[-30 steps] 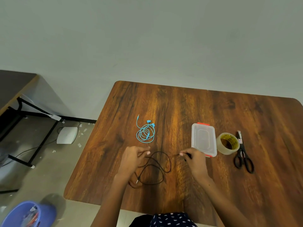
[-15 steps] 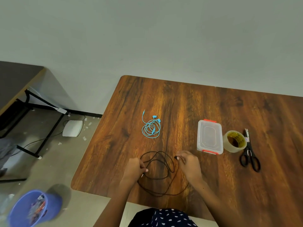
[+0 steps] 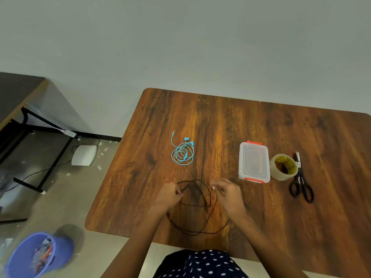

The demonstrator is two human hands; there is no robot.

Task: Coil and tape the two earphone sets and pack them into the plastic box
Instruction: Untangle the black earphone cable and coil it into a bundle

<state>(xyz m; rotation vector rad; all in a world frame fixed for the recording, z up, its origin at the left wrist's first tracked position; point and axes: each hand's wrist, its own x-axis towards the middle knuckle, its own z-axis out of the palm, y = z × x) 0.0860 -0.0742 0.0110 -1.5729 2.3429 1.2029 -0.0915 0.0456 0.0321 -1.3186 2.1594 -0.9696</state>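
Black earphone cord point(image 3: 197, 221) loops loosely on the counter point(image 3: 230, 121), pinched between left hand point(image 3: 167, 195) and right hand point(image 3: 227, 192); blue earphones point(image 3: 182, 154) lie beyond them.

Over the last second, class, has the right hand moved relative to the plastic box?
Yes. The right hand has drawn left, away from the plastic box it nearly touched, toward the left hand, still pinching the black earphone cable.

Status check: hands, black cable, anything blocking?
Left hand and right hand pinch black cable, loosely looped. Box lidded. Nothing blocking.
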